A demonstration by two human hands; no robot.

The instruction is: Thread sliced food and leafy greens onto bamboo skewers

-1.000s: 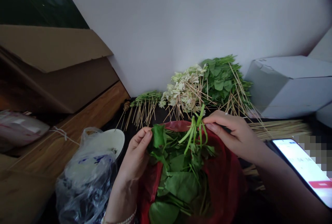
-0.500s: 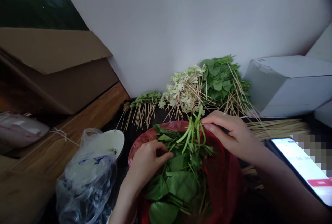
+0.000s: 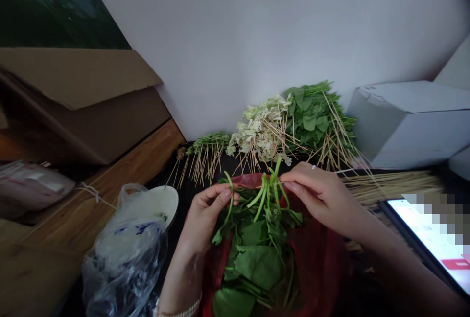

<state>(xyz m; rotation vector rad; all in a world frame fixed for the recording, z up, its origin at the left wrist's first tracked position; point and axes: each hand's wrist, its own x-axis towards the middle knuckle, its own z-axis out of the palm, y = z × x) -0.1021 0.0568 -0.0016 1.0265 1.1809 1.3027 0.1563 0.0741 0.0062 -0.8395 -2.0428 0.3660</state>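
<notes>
My left hand (image 3: 205, 207) pinches a leafy green stem (image 3: 230, 209) between thumb and fingers, its leaf drooping below. In my right hand (image 3: 317, 190) is a thin skewer, mostly hidden, with several leafy green stalks (image 3: 261, 197) threaded on it and hanging down. Both hands are over a red plastic bag (image 3: 319, 263), which holds loose green leaves (image 3: 257, 263). The single stem is just left of the threaded ones, with a small gap between.
Finished-looking skewers of green stems (image 3: 209, 143), pale shredded leaves (image 3: 262, 121) and leafy greens (image 3: 310, 114) lie along the wall. Bare sticks (image 3: 400, 185) and a lit phone (image 3: 422, 238) are right. A white bowl (image 3: 171, 202), clear plastic bag (image 3: 125, 253) and cardboard box (image 3: 91, 121) stand left.
My left hand has risen from the leaves in the bag, bringing up one leafy stem beside the skewer. My right hand keeps the skewer in nearly the same place.
</notes>
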